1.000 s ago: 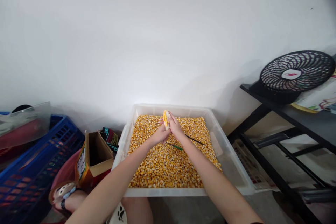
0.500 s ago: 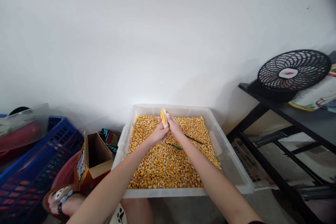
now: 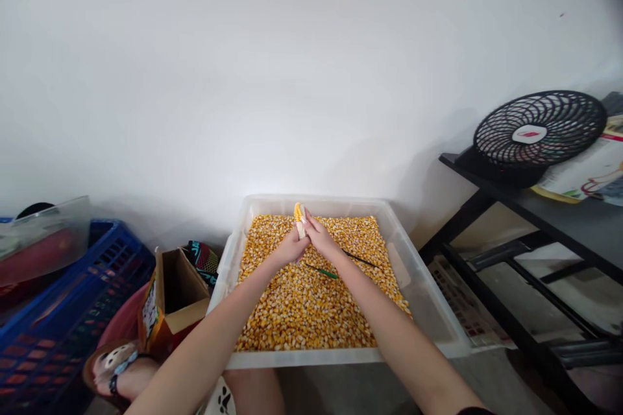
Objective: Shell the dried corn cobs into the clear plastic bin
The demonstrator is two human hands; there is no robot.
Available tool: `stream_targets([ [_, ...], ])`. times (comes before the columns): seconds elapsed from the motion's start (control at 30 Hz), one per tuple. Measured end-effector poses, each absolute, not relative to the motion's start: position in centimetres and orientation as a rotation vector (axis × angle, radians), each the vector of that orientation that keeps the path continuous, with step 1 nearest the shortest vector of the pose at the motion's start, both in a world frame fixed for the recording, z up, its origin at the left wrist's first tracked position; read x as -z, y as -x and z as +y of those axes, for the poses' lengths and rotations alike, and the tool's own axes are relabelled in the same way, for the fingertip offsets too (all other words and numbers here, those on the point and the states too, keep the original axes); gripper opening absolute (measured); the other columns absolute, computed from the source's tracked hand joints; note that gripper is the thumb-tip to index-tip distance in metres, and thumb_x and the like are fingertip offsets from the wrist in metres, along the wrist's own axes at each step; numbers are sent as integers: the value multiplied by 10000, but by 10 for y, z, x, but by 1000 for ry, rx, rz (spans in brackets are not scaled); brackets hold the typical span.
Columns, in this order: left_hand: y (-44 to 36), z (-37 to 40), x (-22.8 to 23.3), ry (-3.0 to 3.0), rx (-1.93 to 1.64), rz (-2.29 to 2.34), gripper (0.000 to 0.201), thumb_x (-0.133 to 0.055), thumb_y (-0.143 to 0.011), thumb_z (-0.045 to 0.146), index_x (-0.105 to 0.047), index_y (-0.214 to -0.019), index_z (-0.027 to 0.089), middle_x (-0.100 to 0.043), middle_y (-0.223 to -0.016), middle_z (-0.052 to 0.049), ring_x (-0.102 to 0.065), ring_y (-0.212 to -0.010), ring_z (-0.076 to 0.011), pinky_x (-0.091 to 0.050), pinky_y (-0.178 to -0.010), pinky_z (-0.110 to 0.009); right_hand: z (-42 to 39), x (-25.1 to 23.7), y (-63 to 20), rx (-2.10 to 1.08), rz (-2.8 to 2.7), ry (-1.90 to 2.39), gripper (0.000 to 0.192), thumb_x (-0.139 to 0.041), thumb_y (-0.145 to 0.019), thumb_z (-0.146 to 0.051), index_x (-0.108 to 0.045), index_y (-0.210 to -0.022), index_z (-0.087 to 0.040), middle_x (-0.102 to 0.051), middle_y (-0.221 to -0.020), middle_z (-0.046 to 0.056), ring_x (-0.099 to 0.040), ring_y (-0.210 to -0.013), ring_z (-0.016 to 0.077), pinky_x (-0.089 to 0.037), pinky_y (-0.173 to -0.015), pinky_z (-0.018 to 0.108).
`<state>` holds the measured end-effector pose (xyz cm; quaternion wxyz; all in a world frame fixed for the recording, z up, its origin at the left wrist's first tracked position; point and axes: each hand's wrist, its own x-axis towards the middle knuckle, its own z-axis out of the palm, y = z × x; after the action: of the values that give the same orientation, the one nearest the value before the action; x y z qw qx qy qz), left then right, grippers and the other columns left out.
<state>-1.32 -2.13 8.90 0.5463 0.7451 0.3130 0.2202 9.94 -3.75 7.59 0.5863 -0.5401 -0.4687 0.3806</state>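
A corn cob [image 3: 298, 213], part yellow kernels and part bare pale core, stands upright above the far half of the bin. My left hand [image 3: 293, 247] is closed around its lower end. My right hand [image 3: 320, 237] presses on the cob's right side with its thumb and fingers; some fingers are hidden. Beneath both hands lie loose corn kernels [image 3: 302, 311], spread through a translucent plastic bin [image 3: 435, 311]. On the kernels rest a thin tool with a green handle [image 3: 328, 273] and a dark thin rod [image 3: 361, 259], partly covered by my right forearm.
A blue plastic crate [image 3: 111, 253] and an open cardboard box [image 3: 181, 292] stand left of the bin. At right, a black fan [image 3: 540, 130] sits on a black stand [image 3: 491, 191]. A white wall [image 3: 311, 78] rises close behind the bin. My sandalled foot [image 3: 131, 373] is at lower left.
The cob has shifted slightly left and turned, showing more pale core low down. My right hand's fingers have moved over its side. The tools on the kernels have stayed put.
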Motion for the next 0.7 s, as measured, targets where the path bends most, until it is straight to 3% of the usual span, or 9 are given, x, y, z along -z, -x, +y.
stream_targets([
  [0.17, 10, -25, -84, -1811, -531, 629, 320, -457, -761, 251, -432, -1056, 129, -421, -462, 86, -368, -361, -56, -329, -389, -183, -37, -73, -95, -715, -1097, 1358, 377, -475, -752, -496, -585, -1018, -253, -655, -900, 25, -592, -853, 197, -444, -803, 335],
  [0.4, 10, -24, -79, -1819, -451, 633, 168, -397, -801, 291, -459, -814, 136, -349, -394, 82, -343, -328, -66, -301, -355, -186, -37, -74, -96, -597, -1010, 1422, 414, -353, -792, -545, -610, -842, -224, -649, -787, 35, -590, -779, 189, -446, -752, 307],
  [0.53, 7, -26, -82, -1982, -619, 529, 149, -462, -728, 200, -493, -854, 127, -541, -686, -12, -513, -642, -117, -445, -590, -237, -38, -79, -96, -648, -980, 1426, 385, -427, -743, -575, -569, -789, -219, -620, -629, -2, -580, -597, 161, -456, -619, 273],
  [0.6, 7, -29, -83, -2029, -632, 495, 169, -466, -711, 182, -507, -864, 124, -556, -794, -36, -515, -728, -131, -450, -654, -251, -40, -80, -96, -651, -964, 1467, 392, -422, -736, -593, -545, -717, -221, -590, -553, -12, -562, -533, 152, -446, -571, 263],
  [0.7, 7, -31, -86, -2001, -487, 560, 160, -404, -752, 201, -505, -846, 120, -517, -630, -4, -475, -561, -111, -439, -550, -247, -40, -79, -96, -702, -928, 1443, 432, -358, -758, -608, -532, -669, -223, -582, -527, 4, -559, -513, 159, -443, -542, 270],
])
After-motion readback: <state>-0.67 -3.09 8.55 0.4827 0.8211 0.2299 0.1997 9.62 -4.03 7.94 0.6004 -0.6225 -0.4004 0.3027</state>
